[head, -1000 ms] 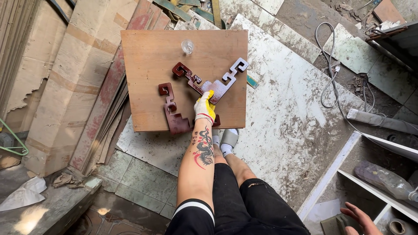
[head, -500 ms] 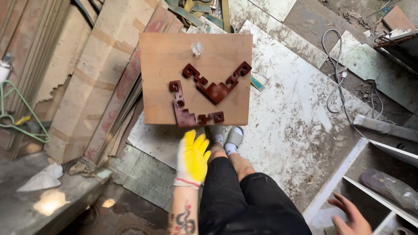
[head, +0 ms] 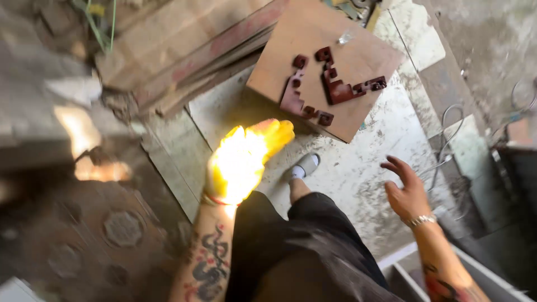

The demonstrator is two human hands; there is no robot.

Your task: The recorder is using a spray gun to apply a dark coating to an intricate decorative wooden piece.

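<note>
Dusty workshop floor surrounds a wooden board (head: pixel 313 39) bearing dark red metal brackets (head: pixel 335 84), while below it the person's yellow-gloved left hand (head: pixel 243 159) and bare right hand (head: pixel 405 190) hover spread and empty, best steadied before gripping.

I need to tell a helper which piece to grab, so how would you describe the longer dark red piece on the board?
Find the square brown wooden board on the pale floor, ahead of the yellow-gloved left hand. Two dark red stepped pieces lie on it. Take the longer stepped piece, nearer the board's right corner: it forms an L, while the shorter piece lies to its left.
</note>
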